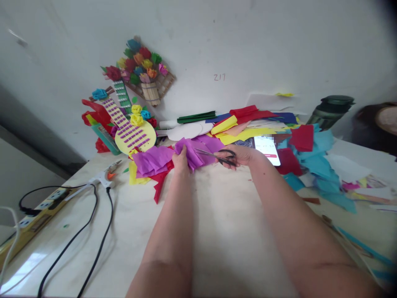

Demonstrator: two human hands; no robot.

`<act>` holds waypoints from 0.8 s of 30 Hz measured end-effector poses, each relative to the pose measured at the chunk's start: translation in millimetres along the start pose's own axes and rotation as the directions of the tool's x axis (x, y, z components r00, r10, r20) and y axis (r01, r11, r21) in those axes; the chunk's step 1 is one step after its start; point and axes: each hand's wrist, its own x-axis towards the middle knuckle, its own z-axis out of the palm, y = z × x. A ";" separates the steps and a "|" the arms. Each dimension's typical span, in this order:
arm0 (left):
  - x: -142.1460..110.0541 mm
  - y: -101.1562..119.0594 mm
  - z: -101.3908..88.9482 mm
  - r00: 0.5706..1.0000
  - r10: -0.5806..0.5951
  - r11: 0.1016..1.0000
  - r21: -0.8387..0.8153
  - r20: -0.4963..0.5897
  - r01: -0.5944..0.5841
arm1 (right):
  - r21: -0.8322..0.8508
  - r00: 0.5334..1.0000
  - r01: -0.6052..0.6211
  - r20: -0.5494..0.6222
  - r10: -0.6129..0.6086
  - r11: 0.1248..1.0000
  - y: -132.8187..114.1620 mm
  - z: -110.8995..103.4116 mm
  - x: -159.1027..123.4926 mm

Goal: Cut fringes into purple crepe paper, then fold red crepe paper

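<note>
My left hand (180, 160) pinches a folded piece of purple crepe paper (198, 151) above the pale table (217, 231). My right hand (243, 156) grips black-handled scissors (221, 157), whose blades point left into the purple paper. More purple crepe paper (151, 160) lies just left of my left hand, over red and yellow sheets.
A heap of coloured paper (248, 124) covers the far side, with blue pieces (322, 165) at right and a lit phone (267, 149) near my right hand. A paper guitar (130, 128) and flower craft (142, 70) lean on the wall. A glue gun (105, 176), cords and a power strip (34, 213) lie left. A dark bottle (331, 109) stands far right.
</note>
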 end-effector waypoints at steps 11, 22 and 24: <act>4.6 -7.2 -1.5 1.000 0.010 1.000 -0.009 0.023 -0.010 | 0.020 1.000 -0.012 0.020 0.012 1.000 0.4 6.4 3.5; 1.3 -4.1 2.7 0.994 -0.046 0.998 0.045 -0.094 0.051 | 0.042 0.999 0.051 -0.005 -0.051 0.998 5.9 26.7 25.3; -0.2 -2.6 3.8 0.992 -0.058 0.997 0.034 -0.114 0.063 | 0.046 0.999 0.050 -0.023 -0.049 0.998 5.6 30.7 27.6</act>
